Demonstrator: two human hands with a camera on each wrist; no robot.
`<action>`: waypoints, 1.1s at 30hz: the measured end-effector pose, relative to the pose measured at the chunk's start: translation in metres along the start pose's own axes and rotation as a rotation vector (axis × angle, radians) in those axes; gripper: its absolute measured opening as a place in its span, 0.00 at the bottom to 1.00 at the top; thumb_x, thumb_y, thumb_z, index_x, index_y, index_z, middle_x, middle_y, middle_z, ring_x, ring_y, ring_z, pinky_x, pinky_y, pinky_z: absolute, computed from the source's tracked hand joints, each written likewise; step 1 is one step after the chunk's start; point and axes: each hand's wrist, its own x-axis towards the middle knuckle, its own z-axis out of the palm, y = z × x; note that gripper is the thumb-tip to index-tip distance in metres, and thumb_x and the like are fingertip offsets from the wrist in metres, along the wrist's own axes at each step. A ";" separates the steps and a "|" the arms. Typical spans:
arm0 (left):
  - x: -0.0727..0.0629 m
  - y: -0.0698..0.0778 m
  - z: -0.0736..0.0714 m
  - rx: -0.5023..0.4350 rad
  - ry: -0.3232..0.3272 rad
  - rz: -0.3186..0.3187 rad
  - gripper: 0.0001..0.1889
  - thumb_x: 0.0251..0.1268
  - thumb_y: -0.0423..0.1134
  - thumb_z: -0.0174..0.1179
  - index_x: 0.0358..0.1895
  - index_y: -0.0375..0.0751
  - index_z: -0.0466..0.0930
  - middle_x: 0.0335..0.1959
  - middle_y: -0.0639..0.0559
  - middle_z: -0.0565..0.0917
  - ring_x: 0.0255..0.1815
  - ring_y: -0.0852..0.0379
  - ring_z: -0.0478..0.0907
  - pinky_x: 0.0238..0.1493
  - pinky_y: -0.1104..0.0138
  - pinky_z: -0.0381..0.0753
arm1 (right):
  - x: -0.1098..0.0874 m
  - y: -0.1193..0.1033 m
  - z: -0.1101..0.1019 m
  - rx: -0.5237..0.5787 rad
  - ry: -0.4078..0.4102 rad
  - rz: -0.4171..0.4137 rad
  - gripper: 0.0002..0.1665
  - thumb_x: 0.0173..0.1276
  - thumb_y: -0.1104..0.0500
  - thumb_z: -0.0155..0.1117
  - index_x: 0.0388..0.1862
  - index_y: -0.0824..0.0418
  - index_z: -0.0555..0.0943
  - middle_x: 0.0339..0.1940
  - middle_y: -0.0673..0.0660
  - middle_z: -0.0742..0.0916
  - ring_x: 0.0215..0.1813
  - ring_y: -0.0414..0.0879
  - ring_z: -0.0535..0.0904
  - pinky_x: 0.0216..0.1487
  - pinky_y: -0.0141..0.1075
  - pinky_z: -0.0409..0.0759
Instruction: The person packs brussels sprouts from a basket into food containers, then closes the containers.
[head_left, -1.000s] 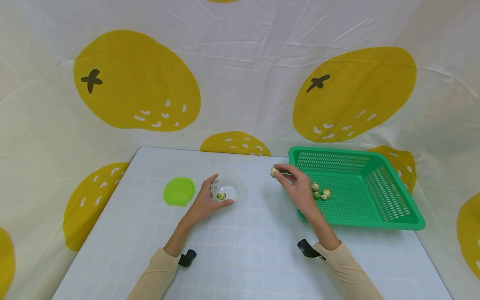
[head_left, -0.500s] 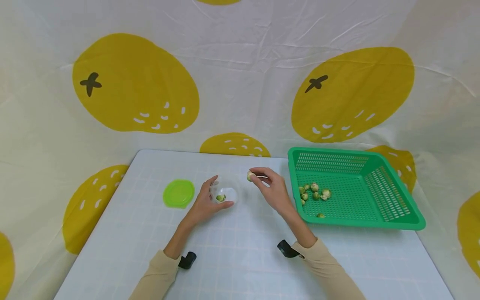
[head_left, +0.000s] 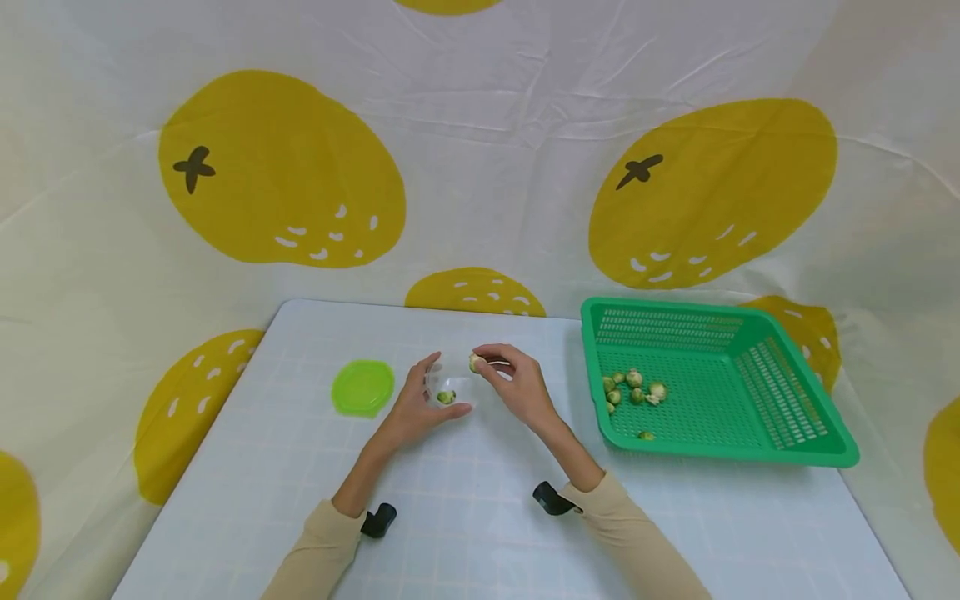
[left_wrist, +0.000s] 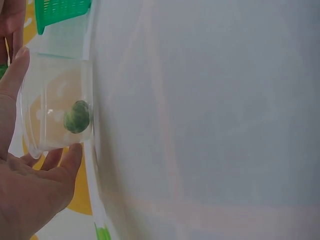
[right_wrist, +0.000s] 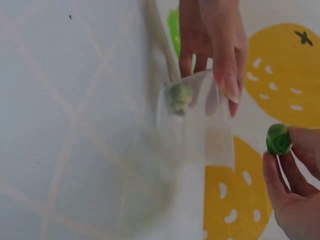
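My left hand (head_left: 412, 414) holds a clear plastic container (left_wrist: 54, 95) between thumb and fingers, upright on the table. Inside it, at the bottom, lies a green Brussels sprout (left_wrist: 77, 117); whether more lie behind it I cannot tell. Thumb and fingertips of my right hand (head_left: 519, 390) pinch another Brussels sprout (right_wrist: 278, 139). That hand is at the container's right side, with the sprout slightly above the rim and apart from it. In the left wrist view only part of the right hand shows, at the upper left corner.
A green plastic basket (head_left: 806, 457) stands at the right of the table, with several Brussels sprouts (head_left: 634, 379) near its left wall. Left of my left hand lies a bright green lid (head_left: 363, 387). A fabric backdrop with yellow fruit prints (head_left: 285, 167) rises behind the table.
My right hand has moved left from the basket's edge to beside the container, carrying the pinched Brussels sprout. The left hand keeps its grip on the container in the same place.
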 end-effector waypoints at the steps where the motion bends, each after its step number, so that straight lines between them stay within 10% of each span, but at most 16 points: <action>1: 0.000 0.000 0.000 0.001 0.000 0.003 0.60 0.51 0.59 0.79 0.82 0.51 0.49 0.80 0.42 0.55 0.79 0.43 0.56 0.77 0.44 0.61 | 0.000 0.002 0.002 0.001 -0.005 -0.003 0.15 0.74 0.58 0.68 0.56 0.62 0.85 0.53 0.56 0.88 0.56 0.50 0.84 0.62 0.40 0.82; 33: -0.003 0.000 -0.003 -0.053 -0.032 0.075 0.56 0.59 0.50 0.77 0.83 0.48 0.46 0.81 0.38 0.51 0.79 0.40 0.55 0.75 0.39 0.62 | 0.025 0.018 0.036 -0.180 -0.305 -0.164 0.13 0.72 0.69 0.66 0.53 0.73 0.83 0.50 0.64 0.87 0.53 0.56 0.85 0.56 0.43 0.85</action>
